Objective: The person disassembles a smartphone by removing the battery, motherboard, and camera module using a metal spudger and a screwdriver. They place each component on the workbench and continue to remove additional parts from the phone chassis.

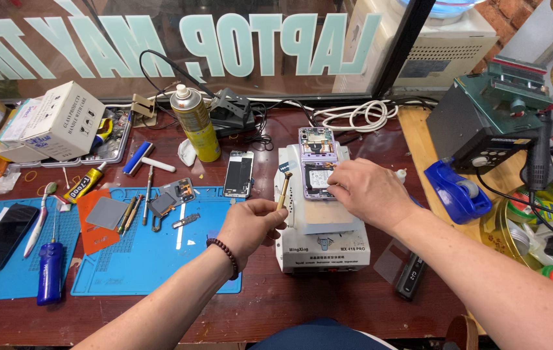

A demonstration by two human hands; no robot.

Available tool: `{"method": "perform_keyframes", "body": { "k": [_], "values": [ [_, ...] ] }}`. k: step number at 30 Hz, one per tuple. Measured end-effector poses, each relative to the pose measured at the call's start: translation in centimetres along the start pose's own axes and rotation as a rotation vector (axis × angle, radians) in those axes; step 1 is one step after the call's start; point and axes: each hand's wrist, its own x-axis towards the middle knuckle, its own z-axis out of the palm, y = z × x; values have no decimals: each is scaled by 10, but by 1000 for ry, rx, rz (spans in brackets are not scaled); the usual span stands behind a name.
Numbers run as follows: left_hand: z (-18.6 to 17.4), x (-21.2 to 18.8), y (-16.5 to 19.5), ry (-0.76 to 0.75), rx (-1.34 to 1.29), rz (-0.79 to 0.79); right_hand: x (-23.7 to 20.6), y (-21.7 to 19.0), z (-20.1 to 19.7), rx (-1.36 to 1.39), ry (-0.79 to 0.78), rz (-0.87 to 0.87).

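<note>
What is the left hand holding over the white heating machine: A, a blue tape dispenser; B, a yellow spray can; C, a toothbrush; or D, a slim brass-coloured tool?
D: the left hand grips a slim brass-coloured tool, its tip pointed toward the opened purple phone that the right hand steadies on the white heating machine.

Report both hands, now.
Left hand: closed on a thin brush-like tool.
Right hand: fingers resting on the opened purple phone on the heating plate, not gripping.
</note>
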Motion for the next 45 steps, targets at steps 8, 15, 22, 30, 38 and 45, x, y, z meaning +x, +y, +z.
{"method": "perform_keyframes", "body": {
  "k": [8,15,22,30,38,45],
  "values": [
    [-12,1,-6,-6,-181,-126,25,0,10,-194,-254,-130],
    [-21,8,-16,-9,-205,-130,33,-7,22,-426,-403,-253],
    [-61,39,-73,223,-53,-235,31,-12,21,-479,-367,-350],
    [-106,63,-101,450,435,-375,53,-3,9,-436,-620,-250],
    [-97,54,-91,519,697,-165,44,16,0,-95,-446,-164],
    [1,55,-5,357,370,347,40,13,3,-122,-404,-208]
  ]
}}
